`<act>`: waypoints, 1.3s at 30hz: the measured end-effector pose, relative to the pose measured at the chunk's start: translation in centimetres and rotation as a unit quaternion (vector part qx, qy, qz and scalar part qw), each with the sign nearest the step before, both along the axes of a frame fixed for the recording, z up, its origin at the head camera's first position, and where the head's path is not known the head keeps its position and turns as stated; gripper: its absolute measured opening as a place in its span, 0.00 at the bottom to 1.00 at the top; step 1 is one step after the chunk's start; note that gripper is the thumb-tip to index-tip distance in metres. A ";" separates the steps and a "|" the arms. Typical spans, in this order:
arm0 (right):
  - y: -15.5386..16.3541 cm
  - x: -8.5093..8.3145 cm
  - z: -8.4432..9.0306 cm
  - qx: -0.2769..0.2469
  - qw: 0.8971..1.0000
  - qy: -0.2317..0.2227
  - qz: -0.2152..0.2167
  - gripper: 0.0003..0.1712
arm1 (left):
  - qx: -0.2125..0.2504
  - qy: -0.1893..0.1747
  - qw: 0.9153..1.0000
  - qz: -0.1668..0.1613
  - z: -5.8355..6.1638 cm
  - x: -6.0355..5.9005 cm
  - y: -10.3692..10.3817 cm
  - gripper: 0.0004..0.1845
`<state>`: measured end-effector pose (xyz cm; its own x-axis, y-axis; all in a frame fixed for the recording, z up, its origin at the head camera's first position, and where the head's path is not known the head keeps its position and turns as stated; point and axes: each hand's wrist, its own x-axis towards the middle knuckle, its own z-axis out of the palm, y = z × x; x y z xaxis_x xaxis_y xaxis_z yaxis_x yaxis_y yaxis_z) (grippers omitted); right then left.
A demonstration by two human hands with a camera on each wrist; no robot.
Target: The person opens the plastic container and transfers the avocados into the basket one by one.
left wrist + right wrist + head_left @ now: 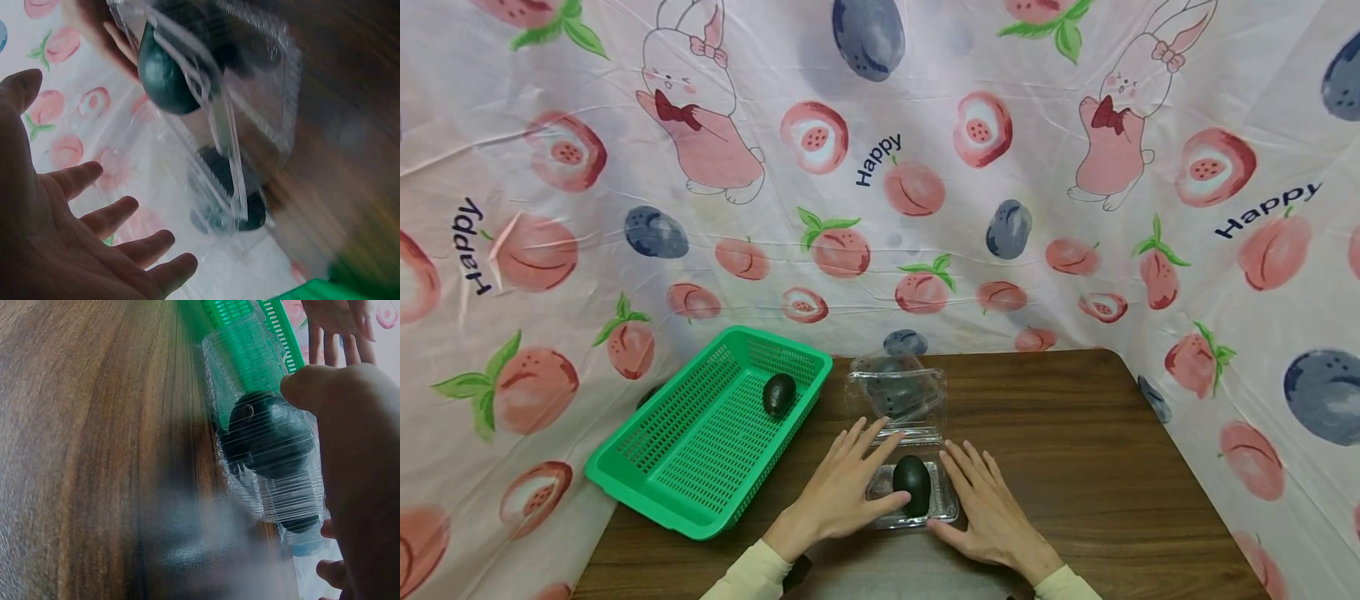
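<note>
A dark green avocado [912, 477] lies in the base of a clear plastic clamshell box [947, 505], whose lid [934, 382] stands raised behind it. My left hand [847, 490] is at the box's left side, its fingers spread and its thumb overlapping the avocado in the head view. On the right side is my right hand [997, 518], fingers extended along the box and thumb near the front rim. In the left wrist view, the left fingertips [164, 239] stand apart from the box. A dark shape [253, 212] shows through the lid there.
A green perforated plastic basket [688, 454] stands on the left of the brown wooden table [1075, 433], with another dark avocado [779, 394] in its far right part. Fruit-and-rabbit printed cloth [850, 250] hangs behind the table and along both sides.
</note>
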<state>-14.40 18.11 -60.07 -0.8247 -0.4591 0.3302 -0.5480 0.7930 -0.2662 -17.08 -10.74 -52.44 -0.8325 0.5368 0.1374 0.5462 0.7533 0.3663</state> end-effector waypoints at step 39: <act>-0.1 0.0 -0.4 0.002 1.000 0.000 -0.002 0.60 | 0.075 -0.063 0.995 0.008 -3.3 -0.4 3.7 0.34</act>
<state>-14.43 17.96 -60.43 -0.8267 -0.4564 0.3289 -0.5444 0.7965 -0.2631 -17.44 -6.99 -55.73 -0.8566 0.5043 0.1090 0.4771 0.6938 0.5395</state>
